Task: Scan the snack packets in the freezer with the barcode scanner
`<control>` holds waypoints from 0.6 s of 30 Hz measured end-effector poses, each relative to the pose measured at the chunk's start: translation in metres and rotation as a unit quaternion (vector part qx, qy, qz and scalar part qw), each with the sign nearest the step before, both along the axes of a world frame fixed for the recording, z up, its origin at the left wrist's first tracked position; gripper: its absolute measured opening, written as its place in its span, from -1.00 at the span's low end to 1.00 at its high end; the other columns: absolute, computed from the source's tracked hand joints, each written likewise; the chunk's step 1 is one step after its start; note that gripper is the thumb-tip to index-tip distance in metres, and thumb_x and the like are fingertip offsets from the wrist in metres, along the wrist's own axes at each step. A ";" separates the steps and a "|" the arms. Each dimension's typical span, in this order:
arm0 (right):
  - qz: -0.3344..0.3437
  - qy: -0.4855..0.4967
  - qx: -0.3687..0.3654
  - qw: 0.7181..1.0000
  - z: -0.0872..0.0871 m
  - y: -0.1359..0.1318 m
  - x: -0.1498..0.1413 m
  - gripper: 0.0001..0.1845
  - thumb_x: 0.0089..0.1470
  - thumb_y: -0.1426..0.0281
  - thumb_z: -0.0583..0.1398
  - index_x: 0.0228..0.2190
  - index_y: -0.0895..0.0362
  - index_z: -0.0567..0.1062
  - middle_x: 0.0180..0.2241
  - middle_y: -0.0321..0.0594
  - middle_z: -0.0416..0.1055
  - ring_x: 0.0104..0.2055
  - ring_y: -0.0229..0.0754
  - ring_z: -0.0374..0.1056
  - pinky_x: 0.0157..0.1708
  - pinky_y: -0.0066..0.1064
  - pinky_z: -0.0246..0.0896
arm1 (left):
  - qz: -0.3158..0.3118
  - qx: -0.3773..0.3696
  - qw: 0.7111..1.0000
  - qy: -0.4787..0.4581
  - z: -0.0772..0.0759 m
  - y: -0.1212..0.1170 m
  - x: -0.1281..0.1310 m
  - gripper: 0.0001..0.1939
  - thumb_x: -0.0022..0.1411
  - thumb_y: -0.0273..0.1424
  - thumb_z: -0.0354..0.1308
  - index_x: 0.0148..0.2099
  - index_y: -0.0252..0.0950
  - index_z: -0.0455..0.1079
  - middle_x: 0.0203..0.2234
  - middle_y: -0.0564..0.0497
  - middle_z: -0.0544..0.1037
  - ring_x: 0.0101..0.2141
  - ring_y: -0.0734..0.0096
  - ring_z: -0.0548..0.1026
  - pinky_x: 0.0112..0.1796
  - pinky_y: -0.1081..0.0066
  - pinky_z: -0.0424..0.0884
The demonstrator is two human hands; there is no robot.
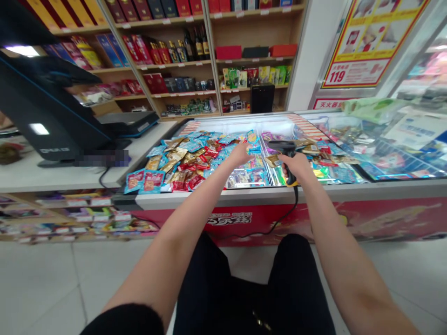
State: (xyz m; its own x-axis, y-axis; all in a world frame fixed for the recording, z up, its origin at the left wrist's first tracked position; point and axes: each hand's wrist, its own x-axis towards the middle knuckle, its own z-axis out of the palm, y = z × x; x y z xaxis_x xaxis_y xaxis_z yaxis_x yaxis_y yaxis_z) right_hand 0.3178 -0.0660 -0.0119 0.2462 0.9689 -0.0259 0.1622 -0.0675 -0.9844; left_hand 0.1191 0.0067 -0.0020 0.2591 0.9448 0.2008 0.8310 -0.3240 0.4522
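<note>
My right hand (pixel 296 168) is wrapped around the grip of a black and yellow barcode scanner (pixel 283 147), its head pointing left over the freezer. Over the packets to its left, my left hand (pixel 241 154) has its fingers closed at a blue snack packet (pixel 253 137); the fingertips are partly hidden. Beside and beyond this hand lies a heap of blue, gold and red snack packets (pixel 181 156). A gold packet (pixel 273 161) lies near the scanner, left of the right hand. The scanner's cable (pixel 279 222) hangs down the freezer front.
The packets lie on a chest freezer (pixel 167 200) with a red front and white wire dividers (pixel 268 168). Left of it, a counter (pixel 104 179) carries a black checkout machine (pixel 52 107). Shelves (pixel 174 67) of boxes and bottles stand behind. A green plastic bag (pixel 373 109) lies at right.
</note>
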 end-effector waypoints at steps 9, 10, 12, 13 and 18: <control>0.062 -0.059 -0.013 0.996 0.005 0.000 -0.068 -0.77 0.06 0.45 0.22 -0.58 0.15 0.34 -0.70 -0.33 0.27 -0.74 -0.31 0.18 -0.76 -0.50 0.11 | 0.054 -0.066 0.974 0.212 0.007 -0.062 -0.080 -0.26 -0.07 -0.14 0.38 0.13 -0.36 0.36 0.11 -0.30 0.42 0.15 -0.06 0.35 0.11 0.23 0.28; 0.067 -0.064 -0.015 0.996 0.006 -0.001 -0.073 -0.76 0.06 0.45 0.22 -0.59 0.15 0.34 -0.70 -0.33 0.27 -0.74 -0.31 0.18 -0.76 -0.49 0.12 | 0.051 -0.069 0.970 0.228 0.003 -0.068 -0.083 -0.27 -0.08 -0.13 0.39 0.10 -0.37 0.37 0.10 -0.32 0.41 0.15 -0.08 0.34 0.12 0.21 0.28; 0.074 -0.075 -0.017 0.994 0.007 -0.002 -0.081 -0.74 0.06 0.45 0.21 -0.62 0.14 0.33 -0.70 -0.31 0.27 -0.74 -0.31 0.18 -0.75 -0.49 0.12 | 0.050 -0.071 0.966 0.244 -0.005 -0.075 -0.084 -0.28 -0.07 -0.12 0.38 0.09 -0.40 0.35 0.10 -0.35 0.39 0.15 -0.09 0.33 0.12 0.20 0.27; 0.077 -0.081 -0.017 0.994 0.007 -0.002 -0.084 -0.74 0.06 0.46 0.20 -0.62 0.14 0.32 -0.71 -0.31 0.27 -0.74 -0.30 0.18 -0.75 -0.48 0.12 | 0.055 -0.068 0.966 0.245 -0.009 -0.077 -0.084 -0.27 -0.06 -0.13 0.37 0.10 -0.41 0.33 0.10 -0.35 0.38 0.15 -0.08 0.33 0.12 0.20 0.28; 0.082 -0.095 -0.007 0.992 0.007 0.000 -0.088 -0.76 0.05 0.46 0.19 -0.60 0.14 0.31 -0.71 -0.33 0.27 -0.75 -0.30 0.18 -0.75 -0.48 0.12 | 0.115 -0.041 0.973 0.194 -0.022 -0.061 -0.076 -0.27 0.03 -0.14 0.33 0.16 -0.42 0.25 0.10 -0.36 0.36 0.14 -0.05 0.34 0.09 0.22 0.31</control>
State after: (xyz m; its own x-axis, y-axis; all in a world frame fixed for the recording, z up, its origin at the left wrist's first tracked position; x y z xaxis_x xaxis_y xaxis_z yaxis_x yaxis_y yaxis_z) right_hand 0.2301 -0.0663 -0.0054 0.0874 0.9961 -0.0081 0.3554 -0.0388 -0.9339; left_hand 0.0436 -0.0543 -0.0244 0.0809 0.9954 0.0518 0.9907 -0.0860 0.1056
